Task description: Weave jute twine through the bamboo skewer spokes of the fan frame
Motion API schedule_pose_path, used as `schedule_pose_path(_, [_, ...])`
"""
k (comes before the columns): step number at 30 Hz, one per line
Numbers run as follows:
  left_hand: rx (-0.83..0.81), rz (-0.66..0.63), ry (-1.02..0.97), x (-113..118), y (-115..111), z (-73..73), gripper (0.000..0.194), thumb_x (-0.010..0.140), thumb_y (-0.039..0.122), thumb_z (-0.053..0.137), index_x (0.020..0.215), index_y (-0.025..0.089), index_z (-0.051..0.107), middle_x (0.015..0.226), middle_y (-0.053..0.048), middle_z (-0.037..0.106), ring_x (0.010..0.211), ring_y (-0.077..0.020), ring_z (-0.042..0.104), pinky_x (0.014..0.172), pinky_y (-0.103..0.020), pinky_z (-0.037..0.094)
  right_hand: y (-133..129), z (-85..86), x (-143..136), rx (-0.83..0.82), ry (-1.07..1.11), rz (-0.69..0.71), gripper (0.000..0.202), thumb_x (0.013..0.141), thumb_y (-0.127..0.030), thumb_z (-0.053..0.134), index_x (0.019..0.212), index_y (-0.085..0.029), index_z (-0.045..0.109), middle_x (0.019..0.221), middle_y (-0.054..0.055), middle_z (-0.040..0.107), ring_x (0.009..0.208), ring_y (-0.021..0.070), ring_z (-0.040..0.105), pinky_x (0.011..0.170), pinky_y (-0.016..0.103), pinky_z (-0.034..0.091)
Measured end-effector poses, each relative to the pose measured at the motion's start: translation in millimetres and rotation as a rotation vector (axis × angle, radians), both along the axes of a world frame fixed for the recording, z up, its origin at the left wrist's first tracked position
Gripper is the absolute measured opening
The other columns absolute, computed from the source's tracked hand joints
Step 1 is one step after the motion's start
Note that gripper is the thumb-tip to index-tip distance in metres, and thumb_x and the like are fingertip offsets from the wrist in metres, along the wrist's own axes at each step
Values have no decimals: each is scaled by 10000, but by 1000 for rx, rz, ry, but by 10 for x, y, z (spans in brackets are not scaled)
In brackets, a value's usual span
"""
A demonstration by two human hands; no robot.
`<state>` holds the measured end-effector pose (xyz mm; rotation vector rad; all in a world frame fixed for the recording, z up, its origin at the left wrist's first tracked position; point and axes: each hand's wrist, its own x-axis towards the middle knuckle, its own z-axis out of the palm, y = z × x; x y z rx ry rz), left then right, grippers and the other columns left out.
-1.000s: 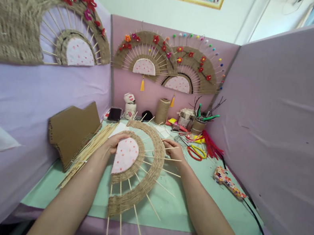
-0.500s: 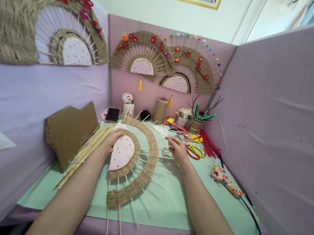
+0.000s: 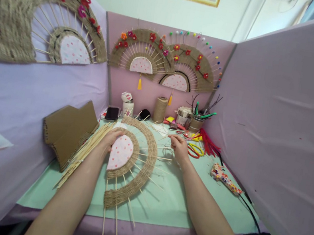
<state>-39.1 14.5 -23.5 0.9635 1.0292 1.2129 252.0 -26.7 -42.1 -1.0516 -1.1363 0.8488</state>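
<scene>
A half-round fan (image 3: 149, 160) of thin sticks woven with brown twine stands tilted over the table, its straight side to the left. At its centre is a white half-disc (image 3: 121, 152) with pink dots. My left hand (image 3: 111, 138) grips the inner woven band by the upper part of that half-disc. Right of the fan, my right hand (image 3: 178, 145) is closed in a pinch near the stick tips. A thin strand seems to run from its fingertips, probably twine, but it is too fine to be sure.
Bundled sticks (image 3: 85, 153) and folded cardboard (image 3: 68, 130) lie left. Behind stand a twine spool (image 3: 160, 110) and a tin of pliers (image 3: 196, 123). Scissors (image 3: 195, 151), red strips (image 3: 209, 143) and a patterned glue gun (image 3: 225, 179) with a cord lie right. Finished fans (image 3: 144, 52) hang on the partition.
The fan's lower end has swung slightly left. My right hand has shifted a little to the right, still pinched, while my left hand keeps its hold.
</scene>
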Motion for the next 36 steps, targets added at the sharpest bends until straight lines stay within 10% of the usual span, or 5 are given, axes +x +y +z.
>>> schedule_pose_path(20, [-13, 112, -196, 62, -4, -1, 264, 495, 131, 671, 703, 177, 516, 536, 48, 589, 489, -150, 584, 545, -283, 469, 25, -36, -172, -67, 128, 373, 606, 697, -696, 453, 790, -150, 699, 526, -19, 354, 441, 80, 242, 422, 250, 182])
schedule_pose_path(36, [81, 221, -170, 32, 25, 16, 293, 477, 143, 684, 706, 182, 505, 577, 49, 593, 507, -140, 576, 553, -279, 464, 4, -20, -119, -82, 140, 264, 543, 712, -656, 503, 860, -156, 656, 532, -30, 413, 437, 76, 298, 419, 237, 182])
